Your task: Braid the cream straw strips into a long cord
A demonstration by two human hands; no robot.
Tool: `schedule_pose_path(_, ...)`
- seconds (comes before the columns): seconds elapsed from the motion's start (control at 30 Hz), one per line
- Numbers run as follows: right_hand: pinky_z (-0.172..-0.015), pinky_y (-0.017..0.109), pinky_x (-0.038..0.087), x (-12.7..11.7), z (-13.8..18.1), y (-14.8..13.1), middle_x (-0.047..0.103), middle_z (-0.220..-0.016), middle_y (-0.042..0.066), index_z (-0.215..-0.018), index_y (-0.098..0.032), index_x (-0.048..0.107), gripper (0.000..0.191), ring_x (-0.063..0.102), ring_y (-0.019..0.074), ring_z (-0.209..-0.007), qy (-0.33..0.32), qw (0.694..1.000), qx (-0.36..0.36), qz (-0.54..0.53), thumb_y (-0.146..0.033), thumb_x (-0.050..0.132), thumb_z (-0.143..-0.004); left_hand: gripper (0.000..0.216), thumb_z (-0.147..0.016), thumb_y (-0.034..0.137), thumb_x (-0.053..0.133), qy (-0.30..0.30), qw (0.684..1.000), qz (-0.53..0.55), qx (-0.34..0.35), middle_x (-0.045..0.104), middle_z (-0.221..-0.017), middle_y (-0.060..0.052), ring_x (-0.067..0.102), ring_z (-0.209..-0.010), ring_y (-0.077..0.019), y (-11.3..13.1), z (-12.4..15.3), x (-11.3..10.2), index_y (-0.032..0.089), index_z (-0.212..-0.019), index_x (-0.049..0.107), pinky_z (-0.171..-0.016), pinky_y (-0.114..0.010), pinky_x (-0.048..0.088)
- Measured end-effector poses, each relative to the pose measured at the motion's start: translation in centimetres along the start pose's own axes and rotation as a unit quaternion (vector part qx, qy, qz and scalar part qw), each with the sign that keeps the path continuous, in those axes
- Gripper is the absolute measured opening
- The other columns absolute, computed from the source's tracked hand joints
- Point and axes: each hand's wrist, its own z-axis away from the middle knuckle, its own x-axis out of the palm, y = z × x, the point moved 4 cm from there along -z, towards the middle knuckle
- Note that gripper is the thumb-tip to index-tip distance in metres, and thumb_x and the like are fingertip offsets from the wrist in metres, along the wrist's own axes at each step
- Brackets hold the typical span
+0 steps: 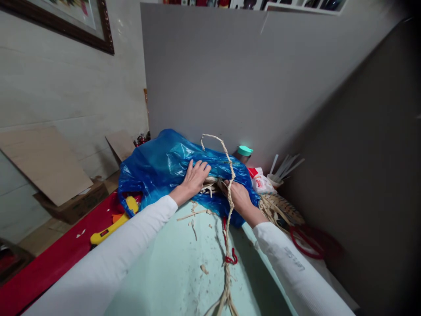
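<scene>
A crumpled blue plastic bag (164, 164) lies at the far end of a pale green table (171, 267). My left hand (196, 175) rests flat on top of the bag, fingers spread. My right hand (237, 195) reaches into the bag's mouth, fingers curled among pale straw-like strands (210, 186). A braided straw rope (227, 184) arcs up over my right hand and runs down the table toward me. A red cord (231, 259) is knotted on it. Loose straw scraps (192, 215) litter the table.
A teal-lidded jar (244, 152), a cup of white sticks (275, 177) and a red-and-white bag (259, 180) stand behind the blue bag. A woven piece (286, 208) and red cord loops (309, 245) lie right. A yellow tool (113, 224) sits left, near cardboard boxes (70, 204).
</scene>
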Motion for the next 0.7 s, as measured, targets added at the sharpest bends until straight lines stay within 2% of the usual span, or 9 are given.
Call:
schedule_pose_path(0.13, -0.069, 0.025, 0.041, 0.0, 0.1, 0.4, 0.067, -0.100, 0.011, -0.099, -0.018, 0.063, 0.024, 0.065, 0.0202, -0.092, -0.007, 1.000, 0.003, -0.015, -0.021, 0.040, -0.097, 0.053, -0.070, -0.003, 0.051, 0.020, 0.999, -0.032, -0.005, 0.050, -0.138, -0.016, 0.038, -0.134, -0.0308, 0.3, -0.5, -0.2, 0.015, -0.119, 0.053, -0.116, -0.055, 0.018)
schedule_pose_path(0.27, -0.069, 0.025, 0.042, 0.1, 0.2, 0.2, 0.067, -0.100, 0.011, -0.105, -0.018, 0.061, 0.024, 0.065, 0.0215, -0.092, -0.012, 1.000, 0.016, -0.024, -0.024, 0.039, -0.098, 0.045, -0.076, -0.002, 0.046, 0.029, 0.998, -0.057, -0.021, 0.050, -0.140, -0.016, 0.039, -0.134, -0.0310, 0.6, 0.1, 0.4, 0.014, -0.115, 0.057, -0.115, -0.054, 0.019)
schedule_pose_path(0.37, -0.068, 0.027, 0.043, 0.2, 0.3, 0.0, 0.067, -0.096, 0.012, -0.108, -0.016, 0.059, 0.024, 0.066, 0.0234, -0.089, -0.024, 0.999, 0.028, -0.027, -0.023, 0.039, -0.097, 0.040, -0.078, -0.001, 0.044, 0.028, 0.997, -0.068, -0.034, 0.050, -0.141, -0.015, 0.040, -0.134, -0.0305, 0.6, 0.5, 1.0, 0.014, -0.112, 0.060, -0.115, -0.053, 0.021)
schedule_pose_path(0.53, -0.072, 0.030, 0.045, -0.2, 0.7, -0.1, 0.064, -0.104, 0.017, -0.109, -0.012, 0.058, 0.023, 0.065, 0.0270, -0.095, -0.022, 0.998, 0.042, -0.042, -0.017, 0.042, -0.093, 0.037, -0.079, 0.001, 0.048, 0.015, 0.996, -0.074, -0.043, 0.049, -0.142, -0.017, 0.039, -0.135, -0.0322, 1.1, 0.6, 1.0, 0.013, -0.111, 0.061, -0.114, -0.056, 0.020)
schedule_pose_path(0.63, -0.071, 0.030, 0.044, -0.3, 0.8, 0.0, 0.064, -0.106, 0.017, -0.114, -0.011, 0.055, 0.026, 0.065, 0.0262, -0.094, -0.014, 0.996, 0.051, -0.069, -0.017, 0.042, -0.092, 0.033, -0.081, 0.024, 0.061, 0.005, 0.997, -0.071, -0.042, 0.048, -0.142, -0.020, 0.037, -0.135, -0.0379, 2.1, 0.6, 0.4, 0.012, -0.112, 0.061, -0.113, -0.062, 0.018)
schedule_pose_path(0.7, -0.070, 0.030, 0.043, -0.3, 0.8, 0.3, 0.065, -0.103, 0.017, -0.116, -0.010, 0.053, 0.028, 0.065, 0.0249, -0.089, -0.006, 0.994, 0.058, -0.095, -0.017, 0.042, -0.091, 0.044, -0.080, 0.043, 0.063, 0.011, 0.997, -0.066, -0.044, 0.047, -0.141, -0.024, 0.035, -0.135, -0.0417, 2.9, 0.6, -0.1, 0.010, -0.109, 0.062, -0.111, -0.066, 0.015)
